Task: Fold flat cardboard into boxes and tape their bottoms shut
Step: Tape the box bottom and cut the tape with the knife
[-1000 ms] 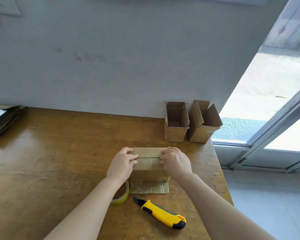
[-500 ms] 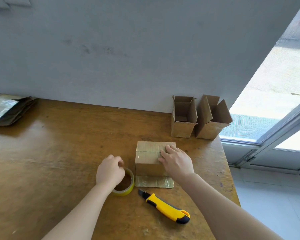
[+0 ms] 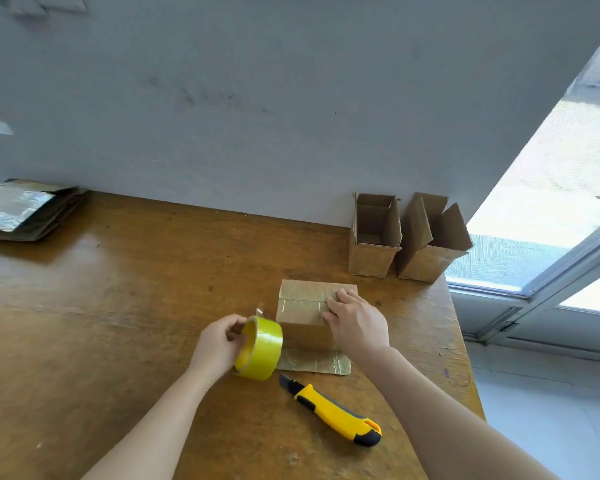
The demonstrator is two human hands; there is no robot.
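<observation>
- Two open-topped brown cardboard boxes [image 3: 374, 237] [image 3: 430, 240] stand at the wall, far right of the brown wooden table [image 3: 118, 306]; a stack of flat cardboard sheets [image 3: 28, 209] lies far left.
- A yellow-and-black utility knife [image 3: 333, 412] lies just before the work, near the table's right edge; broad bare room to the left.
- Upturned small brown cardboard box [image 3: 302, 317] with taped bottom: right hand [image 3: 355, 323] lies flat, fingers spread, on its right end.
- Left hand [image 3: 219, 344] grips a yellow roll of tape [image 3: 260, 348], on edge, just beside the box's left side.
</observation>
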